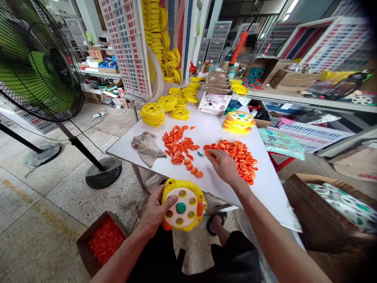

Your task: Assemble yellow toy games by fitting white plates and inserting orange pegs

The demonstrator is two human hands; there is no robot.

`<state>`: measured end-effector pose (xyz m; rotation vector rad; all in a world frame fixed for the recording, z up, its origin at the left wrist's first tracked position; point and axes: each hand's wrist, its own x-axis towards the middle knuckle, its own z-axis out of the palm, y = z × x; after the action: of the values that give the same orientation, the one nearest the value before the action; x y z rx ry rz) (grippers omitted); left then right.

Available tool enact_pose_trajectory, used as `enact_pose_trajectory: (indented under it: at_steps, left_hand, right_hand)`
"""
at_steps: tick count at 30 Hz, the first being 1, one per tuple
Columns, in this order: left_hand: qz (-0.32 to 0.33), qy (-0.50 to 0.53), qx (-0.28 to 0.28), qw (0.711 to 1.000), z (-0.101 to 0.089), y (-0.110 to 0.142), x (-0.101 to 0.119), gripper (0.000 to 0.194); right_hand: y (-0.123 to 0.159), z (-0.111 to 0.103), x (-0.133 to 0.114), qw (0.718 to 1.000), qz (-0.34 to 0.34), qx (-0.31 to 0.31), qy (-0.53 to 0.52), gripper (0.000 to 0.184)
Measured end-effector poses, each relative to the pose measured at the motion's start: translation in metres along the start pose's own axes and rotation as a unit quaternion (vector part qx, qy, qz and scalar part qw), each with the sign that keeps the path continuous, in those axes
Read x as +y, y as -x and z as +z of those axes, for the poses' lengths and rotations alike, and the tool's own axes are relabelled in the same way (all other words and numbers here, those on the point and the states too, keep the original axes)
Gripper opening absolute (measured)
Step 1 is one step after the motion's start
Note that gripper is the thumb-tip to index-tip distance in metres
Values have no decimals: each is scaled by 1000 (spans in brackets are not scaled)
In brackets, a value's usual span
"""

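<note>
My left hand (159, 208) is closed round a yellow duck-shaped plastic toy (171, 186), its thumb lying on the white round plate (185, 195). This plate has several round holes and a green centre, and an orange beak (200, 208) sits at the toy's right side. Over the table, my right hand (222, 163) reaches to the left edge of a heap of small orange plastic parts (243, 159). Its fingertips are bent together there; whatever is between them is hidden. Left of it lie another spread of orange parts (176, 143) and a small green piece (200, 153).
A grey cloth (147, 147) lies at the table's left edge. Yellow toy shells (153, 114) and stacked yellow toys (240, 122) stand farther back. A box of orange parts (106, 239) is on the floor, a carton of white plates (347, 200) at right, a fan (38, 67) at left.
</note>
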<state>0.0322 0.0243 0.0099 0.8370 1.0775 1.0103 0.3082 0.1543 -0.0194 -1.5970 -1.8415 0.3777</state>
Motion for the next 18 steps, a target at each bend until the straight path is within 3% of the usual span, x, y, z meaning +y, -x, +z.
enact_pose_trajectory:
  at_steps: [3, 7, 9, 11, 14, 18]
  left_hand:
    - [-6, -21, -12, 1000, 1, 0, 0, 50]
    - [-5, -44, -41, 998, 4, -2, -1, 50]
    - [-4, -44, -44, 998, 6, -3, -2, 51]
    - [-9, -46, -45, 998, 8, -2, -3, 50]
    - [-23, -54, -58, 997, 10, -1, -2, 48]
    - [-45, -63, -69, 995, 13, 1, 0, 51]
  right_hand:
    - [20, -10, -15, 986, 29, -34, -159, 44]
    - [54, -19, -39, 877, 110, -90, -458, 40]
    - [67, -23, -46, 855, 122, -101, -494, 37]
    - [75, -26, -46, 850, 131, -100, -500, 34]
    - [81, -29, -41, 841, 155, -93, -510, 34]
    - [84, -30, -38, 805, 185, -92, -557, 38]
